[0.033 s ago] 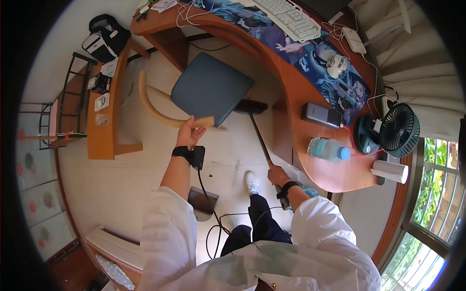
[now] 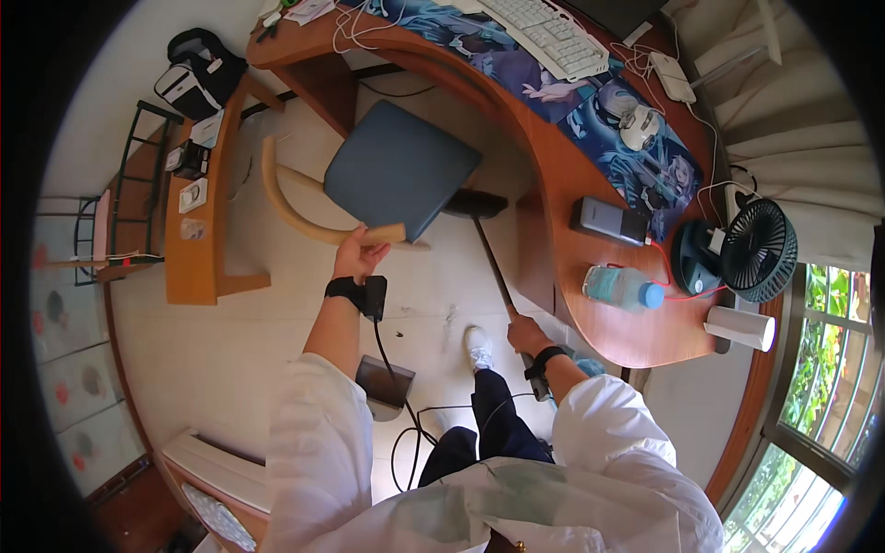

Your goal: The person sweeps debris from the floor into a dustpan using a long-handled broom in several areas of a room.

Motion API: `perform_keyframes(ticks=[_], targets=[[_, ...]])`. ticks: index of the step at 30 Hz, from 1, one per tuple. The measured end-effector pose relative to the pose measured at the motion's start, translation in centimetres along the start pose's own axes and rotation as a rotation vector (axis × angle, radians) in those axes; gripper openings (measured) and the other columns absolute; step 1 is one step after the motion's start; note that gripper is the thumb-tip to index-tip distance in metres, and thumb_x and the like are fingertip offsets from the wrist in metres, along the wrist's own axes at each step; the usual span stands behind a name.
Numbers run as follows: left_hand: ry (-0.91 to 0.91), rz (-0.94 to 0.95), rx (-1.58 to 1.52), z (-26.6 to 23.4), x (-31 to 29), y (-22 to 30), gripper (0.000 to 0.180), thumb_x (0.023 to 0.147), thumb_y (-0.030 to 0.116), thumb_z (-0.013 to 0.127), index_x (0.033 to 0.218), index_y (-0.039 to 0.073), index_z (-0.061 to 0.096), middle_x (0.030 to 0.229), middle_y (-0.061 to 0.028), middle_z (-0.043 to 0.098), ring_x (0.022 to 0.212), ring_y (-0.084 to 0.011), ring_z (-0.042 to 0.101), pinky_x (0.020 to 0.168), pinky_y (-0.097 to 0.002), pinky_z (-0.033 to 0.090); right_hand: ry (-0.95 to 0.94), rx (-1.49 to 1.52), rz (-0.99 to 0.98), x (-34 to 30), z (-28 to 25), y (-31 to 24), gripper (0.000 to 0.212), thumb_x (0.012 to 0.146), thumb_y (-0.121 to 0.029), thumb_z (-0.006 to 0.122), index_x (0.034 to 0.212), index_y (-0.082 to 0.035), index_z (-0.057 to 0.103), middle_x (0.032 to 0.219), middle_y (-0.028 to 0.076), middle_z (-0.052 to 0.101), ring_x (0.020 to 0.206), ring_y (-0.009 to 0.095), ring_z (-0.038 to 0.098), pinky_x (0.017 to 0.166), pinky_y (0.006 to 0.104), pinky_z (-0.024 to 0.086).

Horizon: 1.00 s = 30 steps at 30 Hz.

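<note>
My left hand (image 2: 358, 253) is shut on the curved wooden backrest (image 2: 293, 214) of a chair with a blue seat (image 2: 396, 170). A black wrist device with a cable hangs from that wrist. My right hand (image 2: 527, 334) grips the long handle of a broom (image 2: 489, 263). The broom's black head (image 2: 479, 203) rests on the tiled floor beside the seat, under the edge of the curved wooden desk (image 2: 645, 341). My white shoe (image 2: 477, 348) stands on the floor between my hands.
On the desk lie a keyboard (image 2: 544, 37), a mouse (image 2: 638, 126), a grey power bank (image 2: 608, 221), a water bottle (image 2: 619, 286), a black fan (image 2: 751, 249) and a white cup (image 2: 737, 327). A wooden side shelf (image 2: 194, 258) and a black bag (image 2: 198, 69) stand left. A cable (image 2: 406, 433) trails over the floor.
</note>
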State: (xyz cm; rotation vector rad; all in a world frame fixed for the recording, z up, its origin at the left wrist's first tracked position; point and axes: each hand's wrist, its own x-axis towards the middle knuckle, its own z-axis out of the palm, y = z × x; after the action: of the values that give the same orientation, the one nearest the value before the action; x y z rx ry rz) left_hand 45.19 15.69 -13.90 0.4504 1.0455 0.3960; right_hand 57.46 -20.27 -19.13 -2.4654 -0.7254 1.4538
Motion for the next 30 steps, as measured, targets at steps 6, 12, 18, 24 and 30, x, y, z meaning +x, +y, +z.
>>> perform_keyframes(ticks=[6, 12, 18, 24, 30], targets=[[-0.004, 0.063, -0.054, -1.2, 1.5, 0.5, 0.028, 0.085, 0.023, 0.052, 0.102, 0.003, 0.042, 0.103, -0.0171, 0.049, 0.095, -0.0335, 0.051, 0.085, -0.0463, 0.046, -0.051, 0.019, 0.028, -1.4, -0.4, 1.2, 0.058, 0.078, -0.009, 0.039, 0.133, 0.002, 0.023, 0.074, 0.026, 0.061, 0.068, 0.034, 0.063, 0.068, 0.0420, 0.051], [0.081, 0.122, -0.032, -1.4, 3.4, 4.0, 0.031, 0.085, 0.026, 0.053, 0.103, 0.004, 0.042, 0.105, -0.0171, 0.049, 0.097, -0.0338, 0.051, 0.084, -0.0475, 0.047, -0.003, -0.116, -0.109, -5.2, 1.5, 4.9, 0.058, 0.078, -0.011, 0.042, 0.129, 0.010, 0.024, 0.075, 0.026, 0.060, 0.072, 0.039, 0.060, 0.067, 0.0432, 0.049], [0.020, 0.165, -0.042, -1.7, 3.4, 4.1, 0.029, 0.087, 0.026, 0.051, 0.101, 0.002, 0.042, 0.103, -0.0158, 0.051, 0.097, -0.0339, 0.052, 0.083, -0.0463, 0.048, -0.118, -0.423, -0.350, -12.3, -1.3, 7.7, 0.048, 0.082, -0.015, 0.044, 0.124, 0.008, 0.037, 0.071, 0.024, 0.060, 0.061, 0.032, 0.061, 0.060, 0.0397, 0.050], [-0.009, 0.098, -0.125, -0.8, 2.2, -0.2, 0.032, 0.088, 0.021, 0.049, 0.110, -0.001, 0.042, 0.108, -0.0164, 0.050, 0.099, -0.0333, 0.052, 0.082, -0.0474, 0.049, -0.173, 0.260, 0.080, -17.5, -4.0, 6.2, 0.044, 0.086, -0.015, 0.044, 0.129, -0.007, 0.038, 0.061, 0.016, 0.056, 0.047, 0.022, 0.058, 0.047, 0.0325, 0.048], [-0.184, 0.250, -0.246, -2.1, -3.0, -1.4, 0.038, 0.088, 0.022, 0.051, 0.112, -0.005, 0.042, 0.111, -0.0175, 0.049, 0.099, -0.0329, 0.053, 0.082, -0.0441, 0.051, -0.093, 0.233, -0.004, -13.7, 0.6, 5.1, 0.049, 0.085, -0.012, 0.043, 0.131, 0.000, 0.031, 0.060, 0.014, 0.055, 0.045, 0.020, 0.057, 0.043, 0.0321, 0.047]])
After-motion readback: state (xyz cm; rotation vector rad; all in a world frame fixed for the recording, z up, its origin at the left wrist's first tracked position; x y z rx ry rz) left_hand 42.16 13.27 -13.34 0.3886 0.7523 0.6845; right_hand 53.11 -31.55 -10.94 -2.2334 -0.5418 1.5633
